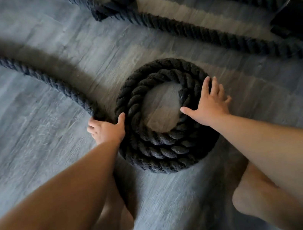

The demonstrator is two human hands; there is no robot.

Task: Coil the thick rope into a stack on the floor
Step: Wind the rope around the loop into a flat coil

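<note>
A thick black rope lies on the grey wood floor, partly wound into a round coil (157, 149) of about two turns in the middle of the view. The loose run of rope (29, 71) curves away from the coil's left side toward the upper left. My left hand (107, 130) grips this rope right where it meets the coil's left edge, thumb against the coil. My right hand (208, 103) lies flat with fingers spread on the coil's right side, pressing on the top of the turns near the rope's inner end (183, 95).
More of the black rope (203, 29) runs diagonally across the far floor, looping around a dark knot or anchor (112, 7) at the top. A dark flat object (296, 18) sits at the right edge. My bare feet (255, 197) stand just below the coil.
</note>
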